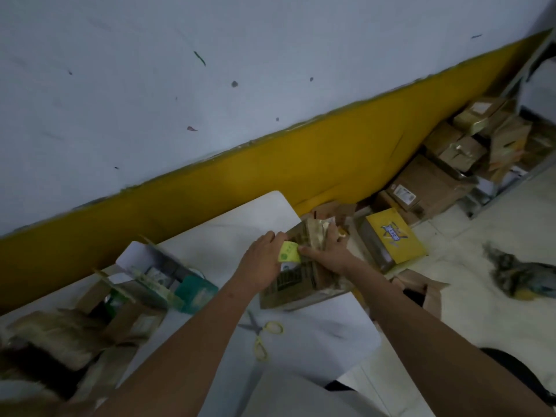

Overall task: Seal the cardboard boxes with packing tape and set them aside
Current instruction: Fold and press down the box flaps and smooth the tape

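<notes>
A brown cardboard box [301, 281] with glossy tape on its top sits at the right edge of the white table [228, 230]. A yellow-green object [289, 251], perhaps a tape roll, lies on the box between both hands. My left hand [263, 260] grips this object from the left, fingers curled over it. My right hand [326, 248] lies over the box's taped top, fingers spread on the flap and thumb touching the object.
Yellow-handled scissors [260, 335] lie on the table near me. Open boxes [150, 281] and a teal carton [195, 293] crowd the table's left. On the floor to the right stand a yellow box [394, 236], stacked cartons [430, 188] and a dark heap [517, 272].
</notes>
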`<state>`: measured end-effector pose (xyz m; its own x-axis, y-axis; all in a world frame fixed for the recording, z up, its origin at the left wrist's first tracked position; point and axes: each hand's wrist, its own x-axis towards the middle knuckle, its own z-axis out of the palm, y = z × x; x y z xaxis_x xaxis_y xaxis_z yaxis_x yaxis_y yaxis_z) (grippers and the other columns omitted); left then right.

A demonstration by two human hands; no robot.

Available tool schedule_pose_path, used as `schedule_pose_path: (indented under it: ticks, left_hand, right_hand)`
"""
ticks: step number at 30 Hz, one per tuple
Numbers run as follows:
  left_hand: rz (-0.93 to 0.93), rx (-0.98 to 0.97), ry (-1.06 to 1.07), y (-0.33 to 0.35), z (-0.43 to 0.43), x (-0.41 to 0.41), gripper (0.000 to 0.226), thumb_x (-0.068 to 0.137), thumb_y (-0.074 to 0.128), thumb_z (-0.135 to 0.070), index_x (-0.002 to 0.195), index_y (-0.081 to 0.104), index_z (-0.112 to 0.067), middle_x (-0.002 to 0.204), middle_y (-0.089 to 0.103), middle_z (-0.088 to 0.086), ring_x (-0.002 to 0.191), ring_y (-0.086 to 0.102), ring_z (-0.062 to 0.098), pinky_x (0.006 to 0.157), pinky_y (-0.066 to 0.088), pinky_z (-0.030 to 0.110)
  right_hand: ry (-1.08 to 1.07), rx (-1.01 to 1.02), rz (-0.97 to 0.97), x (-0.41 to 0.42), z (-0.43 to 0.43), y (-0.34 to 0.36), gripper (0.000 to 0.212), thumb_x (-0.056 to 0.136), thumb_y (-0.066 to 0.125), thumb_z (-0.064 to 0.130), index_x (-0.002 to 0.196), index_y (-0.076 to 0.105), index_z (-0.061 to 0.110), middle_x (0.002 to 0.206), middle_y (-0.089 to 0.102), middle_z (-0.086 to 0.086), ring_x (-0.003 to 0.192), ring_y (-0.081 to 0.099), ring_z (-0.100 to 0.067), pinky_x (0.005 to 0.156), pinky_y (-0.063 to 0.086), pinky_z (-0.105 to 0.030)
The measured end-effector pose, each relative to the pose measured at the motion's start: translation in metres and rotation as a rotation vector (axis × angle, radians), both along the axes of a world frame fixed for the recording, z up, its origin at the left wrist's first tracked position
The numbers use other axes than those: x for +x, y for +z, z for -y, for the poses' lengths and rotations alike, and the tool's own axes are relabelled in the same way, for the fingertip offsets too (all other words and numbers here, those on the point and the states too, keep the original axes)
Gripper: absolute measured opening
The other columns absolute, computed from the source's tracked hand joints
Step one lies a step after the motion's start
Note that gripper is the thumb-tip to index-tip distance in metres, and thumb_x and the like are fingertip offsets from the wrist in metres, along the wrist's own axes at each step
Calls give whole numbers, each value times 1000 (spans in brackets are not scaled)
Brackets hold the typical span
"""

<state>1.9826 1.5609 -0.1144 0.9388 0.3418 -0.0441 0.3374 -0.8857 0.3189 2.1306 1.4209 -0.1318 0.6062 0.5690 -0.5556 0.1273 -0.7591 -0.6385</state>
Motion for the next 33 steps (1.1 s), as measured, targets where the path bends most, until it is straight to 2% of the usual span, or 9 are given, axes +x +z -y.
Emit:
schedule_pose_path:
  ticks: [5,9,11,14,17,20,23,26,33]
  left_hand:
    - [32,-75,-93,-4,-11,-10,45,86,63,-15,128,46,-10,116,54,11,100,57,29,78,49,38]
    - [-80,-67,7,-19,-31,-27,55,84,67,-47,125,50,-14,109,54,7,92,56,23,70,38,29]
    - [-164,22,0,-26,-42,-32,55,85,68,-42,127,50,-12,112,52,9,93,57,26,74,40,32]
    - [-226,113,-48,-34,-50,-28,56,75,81,-37,118,55,-12,99,55,9,78,59,27,63,43,32]
    - [-246,185,-61,-30,-55,-27,52,71,82,-41,108,58,-14,90,54,7,69,56,24,58,33,28]
    - [-258,221,-17,-21,-66,-40,45,79,73,-35,113,55,-12,98,53,10,80,55,28,66,29,31]
    - [-307,312,11,-8,-74,-46,51,70,82,-25,113,56,-12,95,55,8,75,56,26,62,34,31]
    - [-278,303,4,-1,-77,-46,61,81,73,-41,128,50,-10,106,54,11,88,56,29,71,39,35]
    - [-279,417,89,17,-75,-61,79,62,83,-14,134,51,-9,107,58,13,88,59,29,74,48,36]
  right_hand:
    - [32,26,-63,15,-6,8,133,66,71,73,154,-17,26,163,8,-12,147,17,-37,115,29,-50]
    - [-82,73,-198,23,6,-4,131,60,75,74,155,-6,32,158,28,-6,137,39,-34,109,40,-46]
    - [-99,71,-239,30,14,-23,136,51,75,80,153,-5,38,156,32,-3,133,44,-33,107,43,-51]
    - [-87,91,-271,33,12,-14,119,67,75,67,154,0,38,152,39,-3,128,48,-32,104,45,-47]
    - [-51,104,-207,36,7,-2,105,80,73,52,156,2,34,152,39,-7,131,45,-33,102,44,-41]
    - [-63,143,-183,46,7,11,114,71,75,58,155,1,36,155,35,-4,133,43,-31,107,43,-48]
    - [-54,162,-232,49,5,22,125,56,75,70,154,4,42,156,32,2,133,43,-29,108,41,-51]
    - [-70,169,-220,44,-1,34,105,75,73,59,154,6,44,158,29,-1,137,37,-32,110,37,-50]
    - [-93,230,-215,32,-7,55,101,79,74,49,154,7,41,159,26,-3,132,43,-31,105,42,-46]
